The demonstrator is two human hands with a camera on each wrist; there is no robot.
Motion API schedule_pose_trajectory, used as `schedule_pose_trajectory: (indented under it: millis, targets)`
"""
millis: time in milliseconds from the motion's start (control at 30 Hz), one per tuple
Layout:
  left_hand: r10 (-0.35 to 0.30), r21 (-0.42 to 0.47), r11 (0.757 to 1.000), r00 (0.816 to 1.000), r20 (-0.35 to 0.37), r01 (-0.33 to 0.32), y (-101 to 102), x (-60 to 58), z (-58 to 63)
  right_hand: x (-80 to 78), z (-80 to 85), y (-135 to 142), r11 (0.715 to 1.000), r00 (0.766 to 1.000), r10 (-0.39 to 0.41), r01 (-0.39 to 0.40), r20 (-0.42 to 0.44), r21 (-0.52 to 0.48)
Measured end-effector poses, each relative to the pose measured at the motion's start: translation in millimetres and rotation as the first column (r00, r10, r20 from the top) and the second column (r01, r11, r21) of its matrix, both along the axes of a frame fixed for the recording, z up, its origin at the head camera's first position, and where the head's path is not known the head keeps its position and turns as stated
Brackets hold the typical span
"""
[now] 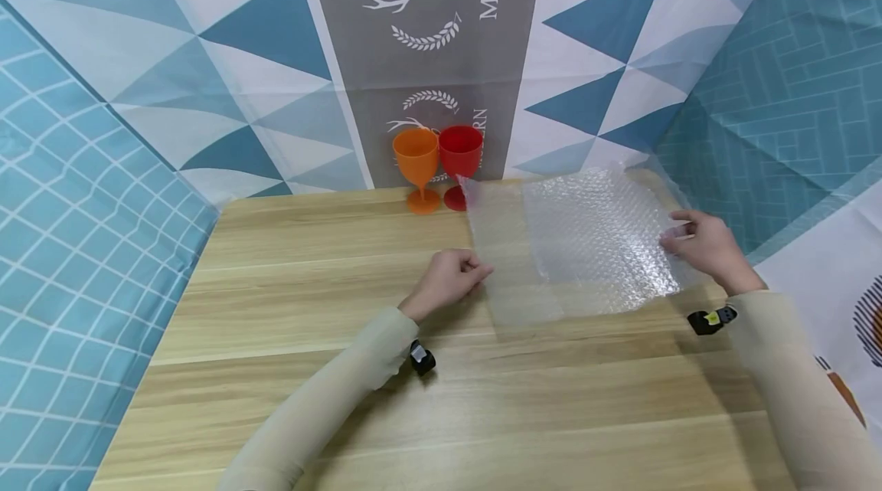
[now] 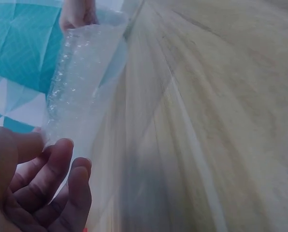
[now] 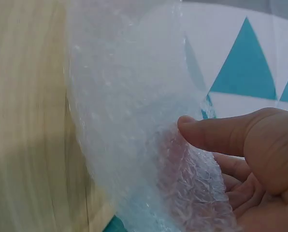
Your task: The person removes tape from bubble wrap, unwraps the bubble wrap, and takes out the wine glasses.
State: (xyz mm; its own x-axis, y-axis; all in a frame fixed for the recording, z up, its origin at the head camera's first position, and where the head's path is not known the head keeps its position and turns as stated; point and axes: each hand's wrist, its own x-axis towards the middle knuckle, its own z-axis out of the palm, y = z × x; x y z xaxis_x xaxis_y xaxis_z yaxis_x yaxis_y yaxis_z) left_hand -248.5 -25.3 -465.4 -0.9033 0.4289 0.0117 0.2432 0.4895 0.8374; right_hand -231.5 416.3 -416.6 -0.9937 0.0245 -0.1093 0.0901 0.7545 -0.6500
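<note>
A clear sheet of bubble wrap (image 1: 592, 238) stretches between both hands over the right half of the wooden table. My left hand (image 1: 449, 276) pinches its left edge between thumb and fingers; in the left wrist view, the thumb meets the sheet's near corner. At the opposite side my right hand (image 1: 706, 246) grips the right edge. The right wrist view has the right thumb (image 3: 207, 133) on the near face, with the other fingers behind the film. An orange goblet (image 1: 416, 158) and a red goblet (image 1: 460, 150) stand upright beyond the sheet, whose corner overlaps the red one's stem.
The wooden table (image 1: 289, 307) ends at the back against a patterned cloth (image 1: 441, 62) with blue triangles and a grey panel. Blue tiled-print cloth (image 1: 83, 261) hangs at the left. A white printed cloth (image 1: 834, 284) lies to the right.
</note>
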Motion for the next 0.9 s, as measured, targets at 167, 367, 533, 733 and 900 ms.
schedule_pose_trajectory:
  millis: [167,367,533,733,900]
  targets:
    - [-0.015,-0.045,0.999,0.999,-0.035,0.013,16.1,-9.2,1.2,-4.0,-0.4,13.1,1.0,1.0,-0.025,0.024,0.017,0.018]
    - [-0.026,-0.09,0.996,0.996,-0.081,0.019,32.6,-21.9,7.6,-10.0,-6.1,23.9,0.995,0.997,-0.073,0.073,-0.002,0.07]
    - [-0.026,-0.139,0.99,0.995,-0.098,0.012,46.1,-31.3,12.5,-11.1,-9.7,31.9,0.989,0.993,-0.115,0.115,-0.004,0.091]
    - [-0.006,-0.152,0.988,0.996,-0.084,-0.007,61.4,-40.6,14.0,-14.3,-10.5,41.1,0.975,0.98,-0.166,0.179,-0.109,0.128]
    - [0.008,-0.159,0.987,0.997,-0.083,-0.021,77.0,-47.7,14.4,-18.0,-13.7,45.7,0.961,0.961,-0.217,0.242,-0.173,0.135]
